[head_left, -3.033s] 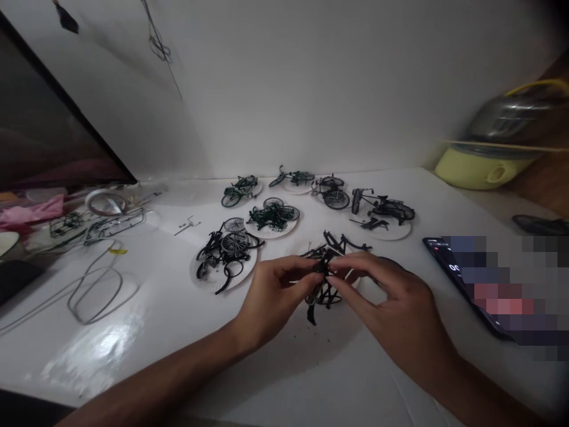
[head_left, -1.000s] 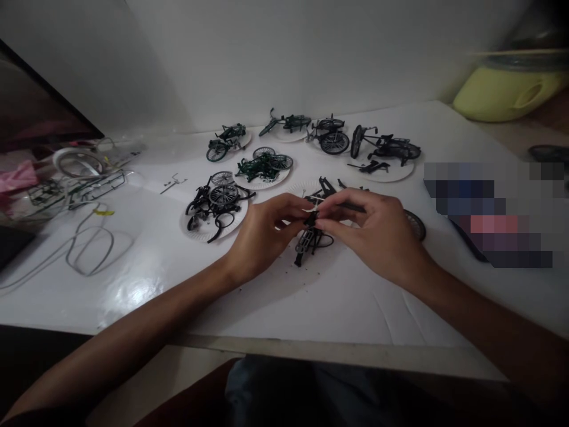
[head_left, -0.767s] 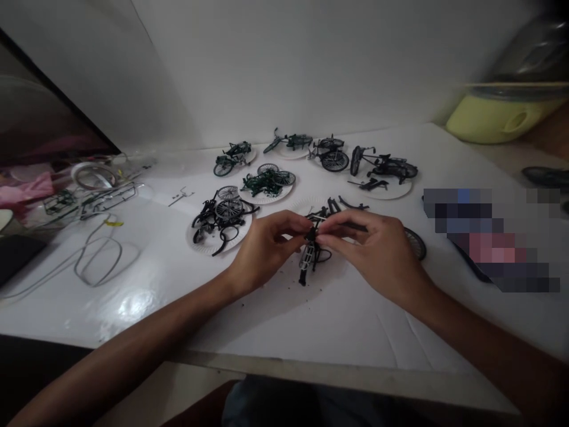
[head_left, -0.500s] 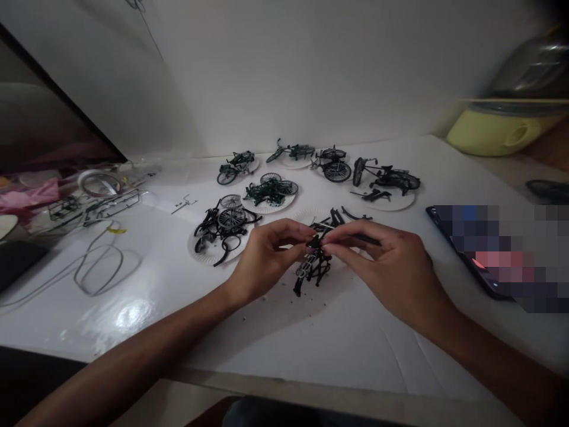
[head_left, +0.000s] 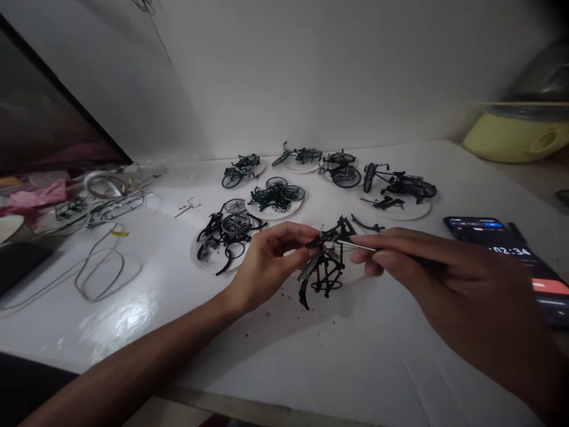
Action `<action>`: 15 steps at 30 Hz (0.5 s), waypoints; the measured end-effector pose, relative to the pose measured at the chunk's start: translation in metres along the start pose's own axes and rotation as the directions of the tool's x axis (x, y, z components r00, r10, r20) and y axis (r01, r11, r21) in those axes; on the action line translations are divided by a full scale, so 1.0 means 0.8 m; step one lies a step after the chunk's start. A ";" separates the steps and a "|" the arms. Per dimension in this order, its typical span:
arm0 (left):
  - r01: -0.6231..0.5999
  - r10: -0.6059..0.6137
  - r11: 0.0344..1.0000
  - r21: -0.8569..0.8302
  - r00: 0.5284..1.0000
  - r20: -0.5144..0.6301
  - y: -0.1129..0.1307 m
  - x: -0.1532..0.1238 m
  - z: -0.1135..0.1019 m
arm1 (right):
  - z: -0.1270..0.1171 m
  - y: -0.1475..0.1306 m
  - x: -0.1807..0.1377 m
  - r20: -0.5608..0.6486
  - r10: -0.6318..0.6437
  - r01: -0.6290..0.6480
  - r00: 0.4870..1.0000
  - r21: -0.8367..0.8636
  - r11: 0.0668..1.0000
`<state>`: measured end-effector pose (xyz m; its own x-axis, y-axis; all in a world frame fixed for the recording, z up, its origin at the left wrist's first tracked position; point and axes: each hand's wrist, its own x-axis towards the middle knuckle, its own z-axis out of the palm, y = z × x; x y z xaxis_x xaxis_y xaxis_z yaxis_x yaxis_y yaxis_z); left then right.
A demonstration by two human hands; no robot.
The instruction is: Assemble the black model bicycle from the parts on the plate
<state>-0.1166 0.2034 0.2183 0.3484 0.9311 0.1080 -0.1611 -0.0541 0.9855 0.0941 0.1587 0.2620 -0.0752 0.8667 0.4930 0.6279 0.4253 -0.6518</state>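
Observation:
Pinched in the fingers of my left hand [head_left: 275, 261] is a black model bicycle frame [head_left: 326, 270], held tilted above the table with a curved mudguard-like piece hanging down. My right hand [head_left: 427, 279] grips a thin screwdriver [head_left: 362, 246], a metal shaft with a dark handle, its tip pointing left at the frame. Whether the tip touches the frame I cannot tell. Behind the frame lies a paper plate [head_left: 317, 219], partly hidden, with a curved black part [head_left: 367, 224] near it. Tiny screw-like bits [head_left: 297, 317] are scattered on the table below.
Paper plates with model bicycles and parts, such as black wheels [head_left: 235, 224], a green pile [head_left: 275, 196] and a black bicycle [head_left: 402, 184], stand further back. A phone [head_left: 502, 249] lies at right. Left are a looped cable [head_left: 100, 267] and a dark screen [head_left: 48, 107].
My right hand has drawn back right from the frame, and the screwdriver now points at it. The frame has turned and shows more widely. My view has shifted slightly.

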 end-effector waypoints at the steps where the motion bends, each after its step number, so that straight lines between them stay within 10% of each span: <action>1: -0.023 0.023 1.000 0.022 1.000 0.005 -0.001 -0.001 0.000 | 0.001 0.000 0.001 0.025 -0.002 0.002 1.000 0.012 1.000; 15: -0.041 0.040 0.996 0.076 0.999 0.021 0.002 -0.003 0.004 | 0.009 0.005 0.000 0.150 -0.003 -0.003 0.989 0.039 0.999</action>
<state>-0.1148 0.1997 0.2203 0.3615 0.9203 0.1498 -0.1051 -0.1195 0.9873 0.0913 0.1622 0.2555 -0.1929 0.8947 0.4029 0.5970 0.4329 -0.6754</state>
